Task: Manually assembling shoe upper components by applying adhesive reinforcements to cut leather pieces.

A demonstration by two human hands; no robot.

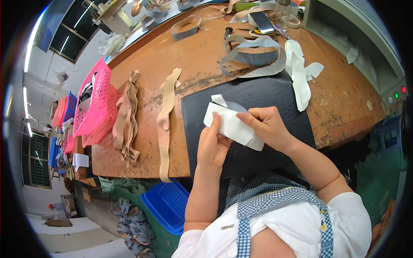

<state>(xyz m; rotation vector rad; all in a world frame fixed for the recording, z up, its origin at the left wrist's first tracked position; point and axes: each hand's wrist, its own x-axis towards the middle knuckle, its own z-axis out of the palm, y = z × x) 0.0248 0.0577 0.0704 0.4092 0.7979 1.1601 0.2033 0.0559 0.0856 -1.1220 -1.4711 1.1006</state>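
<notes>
Between my two hands is a folded white strip (234,130) of thin, flexible-looking material, with a grey-blue edge showing behind its top. My left hand (214,145) grips it from the lower left, thumb laid over the front. My right hand (270,126) pinches its upper right edge, the fingers curled. The strip is held above a black mat (200,118) at the table's near side. To the right, white cut pieces (298,79) lie partly on the mat. Beyond it sits a looped grey and cream band (254,56).
The worn wooden table (206,60) carries a beige strip (164,122), a bundle of brownish strips (127,120) and a phone (262,22). Pink baskets (99,103) stand at its left edge. A blue basket (167,204) is below, beside piled grey bands (132,228). A grey cabinet (365,43) borders the right.
</notes>
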